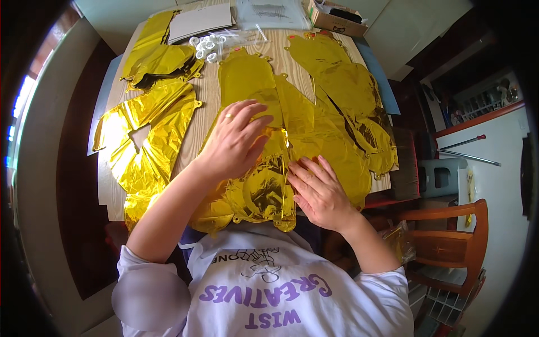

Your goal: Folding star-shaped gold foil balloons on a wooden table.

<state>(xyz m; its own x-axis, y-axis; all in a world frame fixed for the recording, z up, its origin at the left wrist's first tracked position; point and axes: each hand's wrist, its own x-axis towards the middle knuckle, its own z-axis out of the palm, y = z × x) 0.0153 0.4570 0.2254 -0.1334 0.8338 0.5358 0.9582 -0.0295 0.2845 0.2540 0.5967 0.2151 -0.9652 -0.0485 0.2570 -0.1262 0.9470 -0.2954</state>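
Observation:
Flat, uninflated gold foil balloons with small tabs along their edges cover much of the wooden table. My left hand (238,135), a ring on one finger, is over the middle foil balloon (247,84), its fingers loosely bent and a little apart. Whether its fingertips touch the foil cannot be made out. Flat on the foil to the right rests my right hand (315,188), fingers stretched out beside a folded edge. Between the hands and my body lies a crinkled, shiny foil section (264,188). Neither hand visibly grips anything.
Another foil balloon (151,132) with a cut-out lies left; more foil (342,95) spreads right. Small white plastic rings (208,46) are heaped at the back, near white card (201,23), a clear bag (272,14) and a cardboard box (337,19). A wooden chair (477,241) stands right.

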